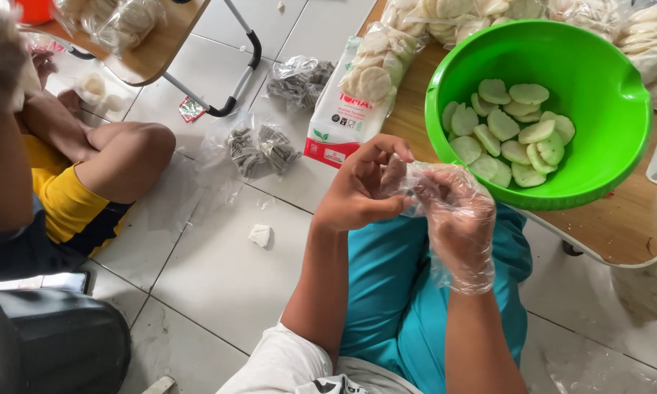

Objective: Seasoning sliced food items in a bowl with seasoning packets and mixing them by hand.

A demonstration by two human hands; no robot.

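over at the far left, another person sits on the pale tiled floor (219,270), a bent knee (135,149) and yellow-and-dark shorts (66,208) showing, with a black rounded bin (51,339) in the bottom corner. up beyond them stands a low wooden folding table with black metal legs (161,47), clear bags of pale round crackers (117,22) lying on it. on the tiles further right lie two clear bags of grey ridged pieces (259,149), a small crumpled white scrap (260,234), and a white-and-red printed packet (339,120) with a clear bag of pale round discs (379,62) resting on it. next comes the person's own left hand (358,193), bare, its fingertips pinched closed on the edge of a thin clear plastic glove (456,226). that glove sits over the right hand (456,219), whose fingers are loosely curled and meet the left hand's fingertips; whether it grips anything of its own i cannot tell. both hands hover above the lap in teal trousers (394,284), just beside the near rim of a bright green round plastic bowl (605,73). inside it lie pale green round slices (514,131), and the bowl rests on a second wooden table top (620,226) at the right.
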